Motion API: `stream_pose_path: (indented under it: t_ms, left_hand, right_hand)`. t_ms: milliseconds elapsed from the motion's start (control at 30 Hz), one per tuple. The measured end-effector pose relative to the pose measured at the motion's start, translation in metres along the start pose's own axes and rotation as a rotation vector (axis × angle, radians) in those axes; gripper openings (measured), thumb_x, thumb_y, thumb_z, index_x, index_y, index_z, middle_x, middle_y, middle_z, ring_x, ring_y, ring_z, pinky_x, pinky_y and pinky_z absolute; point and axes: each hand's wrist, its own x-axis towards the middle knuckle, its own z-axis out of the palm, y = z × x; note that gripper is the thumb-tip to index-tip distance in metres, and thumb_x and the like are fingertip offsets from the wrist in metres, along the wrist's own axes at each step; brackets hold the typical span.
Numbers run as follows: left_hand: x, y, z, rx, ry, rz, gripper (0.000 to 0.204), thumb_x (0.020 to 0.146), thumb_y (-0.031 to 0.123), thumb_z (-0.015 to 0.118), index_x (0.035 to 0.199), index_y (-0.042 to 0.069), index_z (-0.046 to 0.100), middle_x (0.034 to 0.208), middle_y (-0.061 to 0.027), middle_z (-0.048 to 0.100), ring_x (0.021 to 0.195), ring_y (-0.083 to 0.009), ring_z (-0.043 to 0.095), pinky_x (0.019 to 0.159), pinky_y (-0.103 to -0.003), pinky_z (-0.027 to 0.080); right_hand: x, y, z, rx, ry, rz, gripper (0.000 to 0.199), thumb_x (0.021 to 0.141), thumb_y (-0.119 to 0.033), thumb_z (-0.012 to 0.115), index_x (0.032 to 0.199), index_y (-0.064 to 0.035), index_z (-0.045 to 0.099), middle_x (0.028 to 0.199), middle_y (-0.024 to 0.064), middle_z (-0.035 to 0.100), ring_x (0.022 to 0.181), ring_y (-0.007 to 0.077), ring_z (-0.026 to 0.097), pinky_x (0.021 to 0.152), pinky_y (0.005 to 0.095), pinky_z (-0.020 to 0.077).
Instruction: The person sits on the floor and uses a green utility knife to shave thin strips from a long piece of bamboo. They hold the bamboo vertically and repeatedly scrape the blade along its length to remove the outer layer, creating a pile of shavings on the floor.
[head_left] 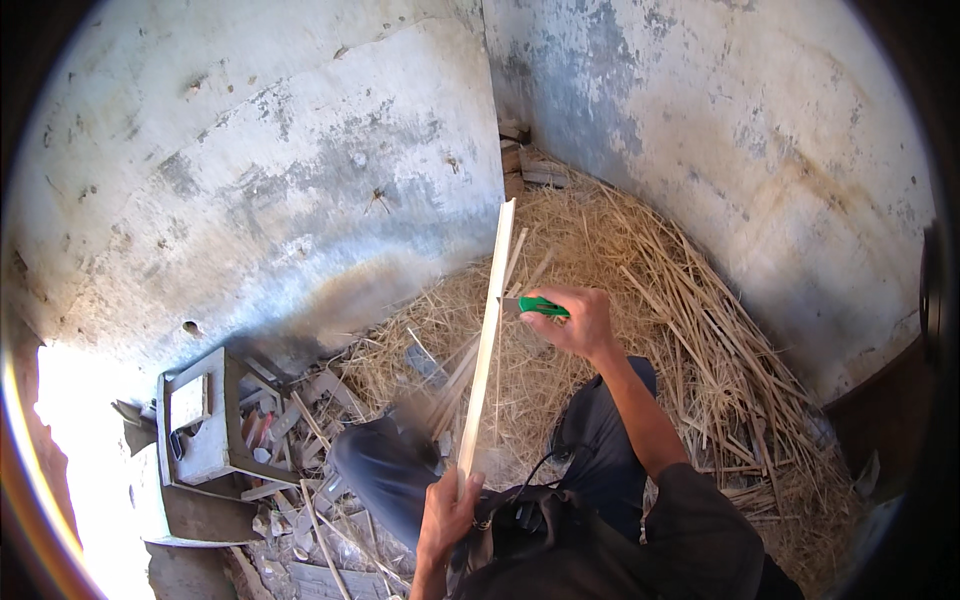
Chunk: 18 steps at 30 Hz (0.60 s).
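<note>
My left hand (448,518) is closed around the lower end of a long, pale split bamboo strip (485,345). The strip slants up and away from me, its far end reaching near the corner of the walls. In my right hand (580,322) is a green-handled knife (543,306), gripped in closed fingers. Its short blade points left and meets the right edge of the strip, a little above the middle. Most of the blade's edge is too small to make out.
Straw-like shavings (570,225) cover the floor ahead. A heap of thin strips (710,350) lies along the right wall. At left stands a worn wooden stool (205,420) beside scattered scraps. Peeling walls (330,130) meet in the far corner. My bent legs (385,470) are below the strip.
</note>
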Motion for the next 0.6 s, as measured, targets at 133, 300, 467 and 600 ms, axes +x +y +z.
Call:
stream_pose_path:
  t_ms: [133, 300, 467, 600]
  left_hand:
    - [0.015, 0.003, -0.008, 0.036, 0.0, 0.092, 0.033, 0.1, 0.027, 0.077, 0.111, -0.002, 0.065, 0.083, -0.0177, 0.074, 0.077, -0.0285, 0.074, 0.073, -0.041, 0.056]
    - [0.053, -0.008, 0.006, -0.118, -0.003, 0.273, 0.043, 0.101, 0.026, 0.077, 0.132, 0.0, 0.061, 0.101, -0.0156, 0.076, 0.088, -0.0252, 0.075, 0.082, -0.038, 0.057]
    - [0.076, 0.037, 0.026, -0.37, 0.043, 0.232, 0.032, 0.11, 0.023, 0.065, 0.133, 0.002, 0.067, 0.093, -0.0024, 0.068, 0.078, -0.0096, 0.064, 0.07, -0.03, 0.051]
    - [0.079, 0.055, 0.028, -0.3, 0.067, 0.188, 0.035, 0.114, 0.028, 0.056, 0.131, 0.002, 0.072, 0.076, 0.0104, 0.047, 0.065, 0.0003, 0.043, 0.057, -0.023, 0.033]
  right_hand:
    - [0.002, -0.008, 0.0, 0.196, -0.049, 0.155, 0.045, 0.1, -0.051, 0.074, 0.105, -0.0074, 0.085, 0.072, 0.0024, 0.073, 0.057, 0.0107, 0.062, 0.052, 0.0316, 0.0462]
    - [-0.005, -0.003, -0.001, 0.469, -0.216, 0.3, 0.043, 0.103, -0.045, 0.071, 0.108, -0.0045, 0.083, 0.073, 0.001, 0.069, 0.065, 0.0066, 0.057, 0.061, 0.0304, 0.0439]
    - [-0.012, 0.0, 0.001, 0.563, -0.253, 0.373, 0.037, 0.102, -0.038, 0.073, 0.112, -0.0032, 0.082, 0.079, 0.0024, 0.073, 0.07, 0.0071, 0.059, 0.066, 0.0303, 0.0477]
    - [-0.009, -0.005, -0.003, 0.534, -0.175, 0.315, 0.035, 0.1, -0.035, 0.076, 0.112, -0.0027, 0.081, 0.081, 0.0046, 0.075, 0.072, 0.0087, 0.067, 0.067, 0.0303, 0.0514]
